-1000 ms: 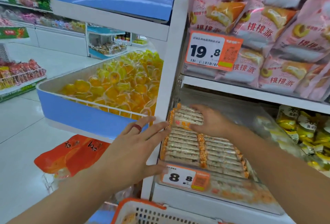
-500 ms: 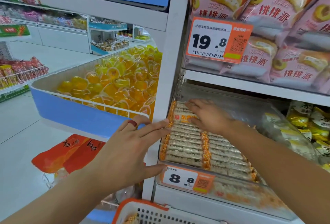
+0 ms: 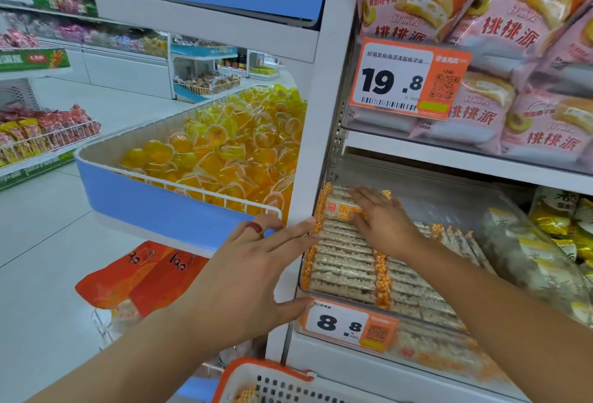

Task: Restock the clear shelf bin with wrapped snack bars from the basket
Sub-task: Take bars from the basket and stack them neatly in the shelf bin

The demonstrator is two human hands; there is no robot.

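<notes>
A clear shelf bin [image 3: 378, 309] on the lower shelf holds rows of wrapped snack bars [image 3: 345, 261] with orange-checked ends. My right hand [image 3: 382, 221] lies flat with straight fingers on the bars at the back of the left row, pressing them down. My left hand [image 3: 253, 268] is spread open against the white shelf post, its fingertips touching the bin's left edge. An orange-rimmed white basket [image 3: 272, 381] sits at the bottom edge, with a bar just visible inside.
A price tag reading 8.8 [image 3: 348, 325] hangs on the bin's front. Pink pastry bags [image 3: 500, 36] fill the shelf above. Yellow packets [image 3: 564, 235] sit to the right. A blue tub of yellow jelly cups [image 3: 221, 152] stands to the left, with orange bags [image 3: 144, 274] below.
My right hand has slid a little further back over the bars and flattened onto them. My left hand has stayed by the post. The camera has moved closer.
</notes>
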